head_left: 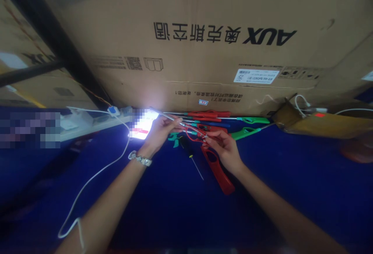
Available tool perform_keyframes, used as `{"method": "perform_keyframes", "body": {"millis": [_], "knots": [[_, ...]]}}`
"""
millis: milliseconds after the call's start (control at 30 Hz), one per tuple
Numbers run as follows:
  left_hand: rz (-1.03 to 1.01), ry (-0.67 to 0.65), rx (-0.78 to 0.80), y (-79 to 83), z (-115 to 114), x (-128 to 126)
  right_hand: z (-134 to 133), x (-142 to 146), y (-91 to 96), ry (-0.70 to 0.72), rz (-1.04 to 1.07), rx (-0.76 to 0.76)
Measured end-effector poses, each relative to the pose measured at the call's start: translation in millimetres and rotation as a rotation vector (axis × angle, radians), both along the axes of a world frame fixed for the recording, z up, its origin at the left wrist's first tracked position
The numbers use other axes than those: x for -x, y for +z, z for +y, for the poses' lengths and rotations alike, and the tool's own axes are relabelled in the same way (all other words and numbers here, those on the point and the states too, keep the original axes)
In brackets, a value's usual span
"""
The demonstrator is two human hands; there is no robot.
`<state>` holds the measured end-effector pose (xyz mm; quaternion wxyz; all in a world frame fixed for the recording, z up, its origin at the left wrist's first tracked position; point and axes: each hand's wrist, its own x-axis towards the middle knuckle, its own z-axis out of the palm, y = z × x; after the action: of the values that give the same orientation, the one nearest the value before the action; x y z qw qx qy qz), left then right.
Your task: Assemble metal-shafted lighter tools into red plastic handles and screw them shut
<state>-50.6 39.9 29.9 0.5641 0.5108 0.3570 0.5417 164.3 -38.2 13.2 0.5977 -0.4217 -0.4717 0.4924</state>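
Observation:
My left hand (161,131), with a metal watch on the wrist, is closed around a thin metal rod (166,115) that points up and left. My right hand (223,148) pinches a small part where that rod meets the red wires, just above a red plastic lighter handle (218,167) lying on the blue cloth. A black-handled screwdriver (189,156) lies between my hands. Several long-nosed lighters, red (208,114) and green (253,120), lie in a row behind my hands.
A big cardboard box (204,44) stands along the back. A lit phone screen (142,126) glares at centre left, near a white power strip (87,124) and a white cable (87,184). Brown paper and cables (314,122) lie at right on the blue cloth (291,192).

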Motion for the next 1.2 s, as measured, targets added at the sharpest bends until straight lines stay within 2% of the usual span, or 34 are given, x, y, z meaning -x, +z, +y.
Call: {"method": "perform_keyframes", "body": {"millis": [133, 400, 800, 1000, 1200], "knots": [[-0.076, 0.012, 0.025, -2.6, -2, -5, 0, 0, -0.1, -0.020, -0.007, -0.015], [-0.157, -0.068, 0.097, 0.1, -6, -5, 1, -2, -3.4, -0.013, -0.016, -0.030], [-0.137, 0.038, 0.051, 2.9, -6, -9, 0, 2, -1.2, -0.027, 0.003, -0.027], [-0.121, 0.039, 0.022, 1.8, -6, -10, -1, 2, -1.8, -0.042, -0.001, -0.024], [-0.189, 0.022, 0.078, 3.2, -12, -15, -1, 2, -4.6, -0.050, -0.003, -0.025]]}}
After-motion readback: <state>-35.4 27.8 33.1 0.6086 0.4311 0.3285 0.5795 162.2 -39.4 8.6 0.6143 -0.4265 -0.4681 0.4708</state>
